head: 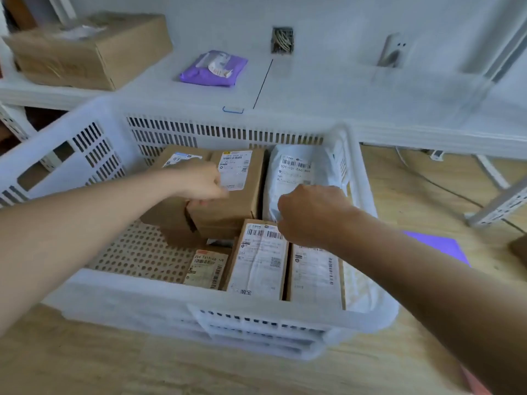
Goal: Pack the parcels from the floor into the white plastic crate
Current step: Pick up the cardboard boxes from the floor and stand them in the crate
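The white plastic crate (119, 297) stands on the wooden floor and holds several parcels. A brown cardboard box (239, 206) with a white label sits at the back middle, and my left hand (199, 181) grips its left top edge. A second box (168, 215) lies behind and to its left. A white poly mailer (296, 172) fills the back right corner; my right hand (308, 215) pinches its near edge. Two flat labelled boxes (261, 263) (316, 275) and a small labelled box (206, 269) lie along the front.
A low white shelf (342, 89) runs behind the crate, carrying a large cardboard box (88, 49) and a purple mailer (214, 68). Another purple parcel (439, 246) lies on the floor right of the crate. A metal rack leg (496, 206) stands at the right.
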A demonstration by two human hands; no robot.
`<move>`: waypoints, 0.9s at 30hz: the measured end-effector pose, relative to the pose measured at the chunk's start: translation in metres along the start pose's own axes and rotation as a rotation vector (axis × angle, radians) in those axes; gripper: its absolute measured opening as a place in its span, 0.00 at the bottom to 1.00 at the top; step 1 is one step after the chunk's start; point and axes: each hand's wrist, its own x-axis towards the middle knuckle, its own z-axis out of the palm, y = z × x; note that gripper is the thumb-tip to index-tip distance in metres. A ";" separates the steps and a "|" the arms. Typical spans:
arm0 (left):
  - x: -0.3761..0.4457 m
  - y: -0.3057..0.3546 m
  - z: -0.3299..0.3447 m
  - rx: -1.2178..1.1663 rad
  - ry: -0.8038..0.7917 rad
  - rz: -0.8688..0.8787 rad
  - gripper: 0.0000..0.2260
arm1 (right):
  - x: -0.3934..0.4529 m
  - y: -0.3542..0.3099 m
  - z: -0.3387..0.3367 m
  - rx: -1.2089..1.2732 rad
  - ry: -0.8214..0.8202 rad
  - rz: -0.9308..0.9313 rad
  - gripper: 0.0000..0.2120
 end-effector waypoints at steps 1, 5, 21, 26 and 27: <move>-0.002 0.014 -0.003 -0.001 0.101 0.009 0.15 | -0.011 0.011 0.000 0.005 0.018 0.033 0.14; -0.007 0.081 -0.006 -0.055 0.343 0.055 0.12 | -0.057 0.063 0.002 0.027 0.046 0.157 0.14; -0.001 0.348 0.034 -0.259 0.392 0.243 0.05 | -0.226 0.275 0.063 0.115 0.121 0.611 0.10; 0.002 0.432 0.072 -0.273 0.330 0.279 0.04 | -0.283 0.333 0.097 0.252 0.125 0.709 0.10; 0.003 0.449 0.082 -0.261 0.312 0.289 0.05 | -0.295 0.344 0.104 0.280 0.126 0.726 0.11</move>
